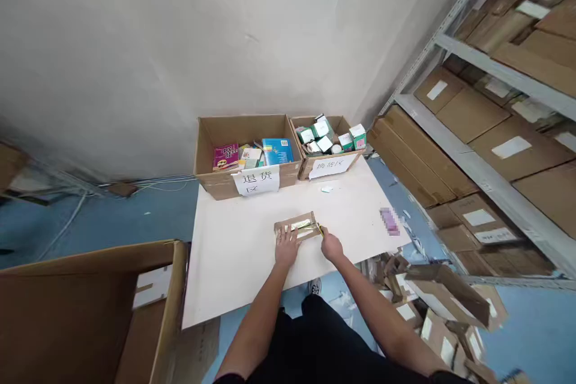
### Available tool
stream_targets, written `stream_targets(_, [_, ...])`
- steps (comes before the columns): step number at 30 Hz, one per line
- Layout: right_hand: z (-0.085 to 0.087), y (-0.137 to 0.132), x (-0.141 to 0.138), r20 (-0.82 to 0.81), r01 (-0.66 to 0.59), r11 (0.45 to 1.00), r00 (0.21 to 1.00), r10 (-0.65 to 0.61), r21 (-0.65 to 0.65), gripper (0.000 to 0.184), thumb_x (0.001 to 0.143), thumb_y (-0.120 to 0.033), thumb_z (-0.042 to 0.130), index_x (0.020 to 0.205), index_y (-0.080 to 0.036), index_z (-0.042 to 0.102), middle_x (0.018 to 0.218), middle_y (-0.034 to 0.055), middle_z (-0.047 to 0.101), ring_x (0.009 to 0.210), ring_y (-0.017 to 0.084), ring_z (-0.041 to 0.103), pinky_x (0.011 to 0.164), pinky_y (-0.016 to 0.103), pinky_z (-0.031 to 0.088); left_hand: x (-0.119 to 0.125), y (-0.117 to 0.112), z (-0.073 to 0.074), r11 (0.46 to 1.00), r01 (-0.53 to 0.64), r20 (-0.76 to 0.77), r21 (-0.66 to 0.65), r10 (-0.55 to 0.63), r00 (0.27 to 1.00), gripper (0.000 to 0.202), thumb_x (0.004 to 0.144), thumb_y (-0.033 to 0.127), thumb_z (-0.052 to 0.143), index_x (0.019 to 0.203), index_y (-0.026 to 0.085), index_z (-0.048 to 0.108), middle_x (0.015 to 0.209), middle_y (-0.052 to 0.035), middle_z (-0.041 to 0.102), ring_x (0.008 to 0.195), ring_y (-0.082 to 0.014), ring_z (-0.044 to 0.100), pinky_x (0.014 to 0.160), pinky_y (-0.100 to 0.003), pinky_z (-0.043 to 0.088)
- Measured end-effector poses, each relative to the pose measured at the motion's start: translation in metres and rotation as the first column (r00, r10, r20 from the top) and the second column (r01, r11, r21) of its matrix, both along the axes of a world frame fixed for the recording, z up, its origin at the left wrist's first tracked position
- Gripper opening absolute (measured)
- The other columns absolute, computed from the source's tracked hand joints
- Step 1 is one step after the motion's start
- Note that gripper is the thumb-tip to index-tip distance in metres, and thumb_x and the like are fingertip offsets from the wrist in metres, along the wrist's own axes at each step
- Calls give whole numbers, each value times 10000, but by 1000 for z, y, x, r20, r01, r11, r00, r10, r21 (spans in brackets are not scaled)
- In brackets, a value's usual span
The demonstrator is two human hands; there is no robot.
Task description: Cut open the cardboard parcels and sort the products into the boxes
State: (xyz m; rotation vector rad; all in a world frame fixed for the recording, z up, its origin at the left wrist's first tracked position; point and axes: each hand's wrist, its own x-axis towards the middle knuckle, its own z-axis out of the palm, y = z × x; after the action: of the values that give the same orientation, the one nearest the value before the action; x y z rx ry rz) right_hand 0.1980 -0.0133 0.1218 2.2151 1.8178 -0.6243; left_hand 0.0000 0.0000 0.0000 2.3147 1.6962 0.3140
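Observation:
A small flat cardboard box with clear tape and a white label lies on the white table. My left hand rests on its left part, fingers spread and pressing down. At the box's right end, my right hand is closed around a slim yellow and black box cutter. Its tip is at the edge of the box; the blade is too small to make out.
Two open cartons stand at the table's back: one with books, one with green-white small boxes. A pixelated purple item lies right. A large carton is at left, shelves and discarded boxes at right.

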Motion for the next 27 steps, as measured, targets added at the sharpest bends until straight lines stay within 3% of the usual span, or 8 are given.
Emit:
stream_targets(6, [5, 5, -8, 12, -27, 996, 1000, 28, -80, 672, 967, -96, 482, 1613, -224, 354, 1155, 172, 741, 1104, 281, 725, 869, 326, 506, 4, -2, 2, 1000, -26, 22, 16, 26, 999, 597, 1048, 427, 440, 1602, 206, 454, 1696, -125, 366, 1602, -364, 235, 1278, -608, 264])
stream_targets(10, [7, -2, -4, -31, 7, 994, 999, -11, -107, 659, 919, -90, 538, 1558, -223, 446, 1142, 173, 748, 1088, 301, 730, 865, 344, 509, 2, -2, 10, 999, -34, 22, 16, 33, 999, 590, 1049, 424, 440, 1587, 182, 481, 1711, -130, 334, 1608, -363, 213, 1289, -576, 249])
stream_targets(14, [-5, -21, 5, -190, 148, 988, 972, -135, 54, 592, 986, -146, 458, 1569, -242, 411, 1157, 126, 760, 1063, 275, 738, 861, 324, 512, 1, -4, 12, 999, -40, 17, -15, 40, 999, 594, 1045, 415, 432, 1593, 190, 472, 1710, -124, 339, 1607, -357, 216, 1287, -570, 242])
stream_targets(17, [-25, -36, 3, -328, 403, 900, 883, -335, 164, 570, 1035, -273, 420, 1594, -196, 340, 1182, 119, 757, 1059, 261, 744, 866, 313, 530, 10, -11, 16, 996, -83, -7, -28, 83, 997, 606, 1040, 411, 413, 1605, 195, 451, 1711, -130, 336, 1605, -368, 212, 1282, -599, 218])
stream_targets(20, [-46, -42, -12, -430, 601, 790, 749, -504, 121, 526, 1019, -426, 476, 1475, -165, 472, 1130, 119, 765, 1024, 277, 754, 834, 321, 555, 24, -14, 30, 985, -131, -93, -111, 121, 988, 609, 1012, 376, 448, 1578, 154, 490, 1662, -189, 409, 1552, -418, 307, 1245, -642, 242])
stream_targets(23, [-64, -39, -36, -536, 656, 745, 675, -507, 121, 510, 965, -485, 576, 1370, -178, 532, 1137, 115, 763, 1051, 283, 747, 864, 322, 555, 21, -5, 52, 983, -110, -146, -150, 88, 985, 563, 1000, 301, 451, 1531, 137, 540, 1597, -217, 487, 1476, -406, 420, 1202, -606, 317])
stream_targets(27, [-78, -21, -66, -590, 660, 737, 657, -469, 149, 602, 909, -437, 656, 1414, -170, 466, 1229, 133, 739, 1122, 287, 726, 917, 320, 538, -12, 12, 77, 977, -88, -187, -194, 51, 981, 604, 1003, 254, 422, 1599, 155, 429, 1648, -200, 416, 1512, -377, 368, 1156, -521, 400])
